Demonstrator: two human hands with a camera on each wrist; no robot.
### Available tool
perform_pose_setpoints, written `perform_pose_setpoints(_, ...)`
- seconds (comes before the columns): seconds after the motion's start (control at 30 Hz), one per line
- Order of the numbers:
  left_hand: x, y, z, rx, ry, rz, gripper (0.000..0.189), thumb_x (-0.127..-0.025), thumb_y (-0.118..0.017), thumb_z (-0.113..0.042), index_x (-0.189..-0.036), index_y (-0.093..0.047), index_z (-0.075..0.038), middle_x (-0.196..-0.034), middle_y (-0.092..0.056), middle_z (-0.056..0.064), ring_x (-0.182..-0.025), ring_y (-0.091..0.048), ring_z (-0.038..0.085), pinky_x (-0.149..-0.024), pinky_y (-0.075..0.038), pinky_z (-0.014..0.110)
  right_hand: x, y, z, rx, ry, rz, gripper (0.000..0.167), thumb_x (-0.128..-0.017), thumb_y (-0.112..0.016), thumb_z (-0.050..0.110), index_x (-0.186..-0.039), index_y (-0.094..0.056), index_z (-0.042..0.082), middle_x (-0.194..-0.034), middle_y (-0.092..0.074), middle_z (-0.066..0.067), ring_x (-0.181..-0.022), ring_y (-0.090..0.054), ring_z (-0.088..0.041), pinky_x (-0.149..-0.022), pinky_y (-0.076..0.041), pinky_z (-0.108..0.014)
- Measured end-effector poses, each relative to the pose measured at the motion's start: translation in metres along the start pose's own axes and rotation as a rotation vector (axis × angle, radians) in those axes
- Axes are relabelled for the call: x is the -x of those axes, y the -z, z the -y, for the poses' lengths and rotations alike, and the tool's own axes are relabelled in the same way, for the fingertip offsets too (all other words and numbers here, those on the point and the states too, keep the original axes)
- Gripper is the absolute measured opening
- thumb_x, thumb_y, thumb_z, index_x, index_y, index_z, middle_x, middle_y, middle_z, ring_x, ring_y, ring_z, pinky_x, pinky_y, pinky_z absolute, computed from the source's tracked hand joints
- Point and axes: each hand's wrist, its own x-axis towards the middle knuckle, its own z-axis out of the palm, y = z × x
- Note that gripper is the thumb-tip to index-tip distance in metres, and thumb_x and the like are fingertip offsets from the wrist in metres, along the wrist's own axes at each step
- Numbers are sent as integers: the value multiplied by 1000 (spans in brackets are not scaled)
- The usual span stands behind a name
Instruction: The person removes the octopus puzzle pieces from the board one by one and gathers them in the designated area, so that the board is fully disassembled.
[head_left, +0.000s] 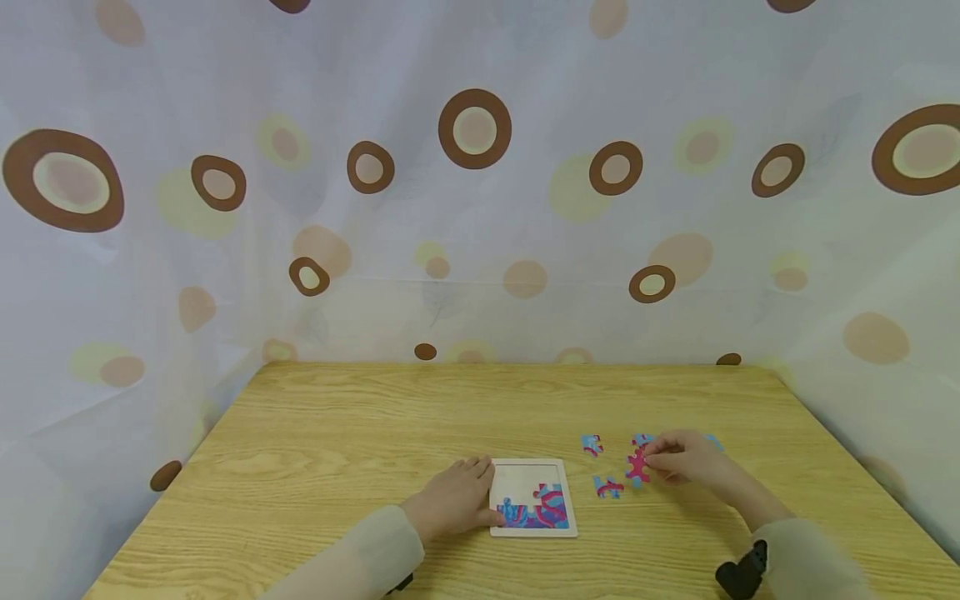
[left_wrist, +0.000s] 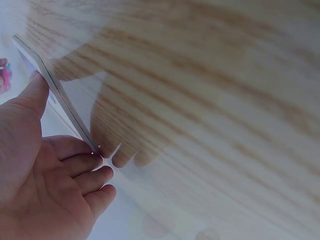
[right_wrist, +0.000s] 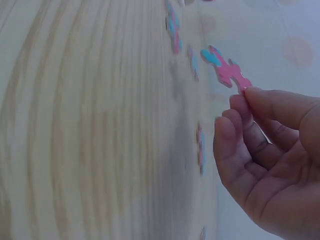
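My left hand lies at the left side of a white square puzzle tray. In the left wrist view its thumb rests on the tray's rim, and the fairly straight fingers touch the outer edge. Joined blue, purple and pink pieces fill the tray's bottom and lower right. To the right of the tray, my right hand pinches a pink and blue jigsaw piece between thumb and fingertips. That piece is held above the table, tilted.
Loose jigsaw pieces lie around the right hand: one near the tray's upper right, another closer in, one behind the held piece, and one partly hidden by the hand. A patterned curtain hangs beyond the wooden table.
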Motion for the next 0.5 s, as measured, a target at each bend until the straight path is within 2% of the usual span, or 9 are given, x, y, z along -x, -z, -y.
perform_pose_setpoints(0.23,1,1,-1,10,6,2,76,-87,-49,-56,-139,-38,-2,-143,-36,11,-131,-31,22,-106,-27,33,6,17,-17,61,-45,27,20,-92,-56,9,-95,-61,-10,-77,-60,-4,-65,-53,-13,-57,-50,-27)
perform_pose_setpoints(0.5,0,-1,0,11,7,5,76,-87,-48,-56,-140,-38,-3,-143,-36,11,-131,-31,22,-106,-27,33,7,21,-27,134,-16,58,14,-89,-57,3,-89,-63,-9,-72,-57,-6,-62,-50,-15,-52,-48,-27)
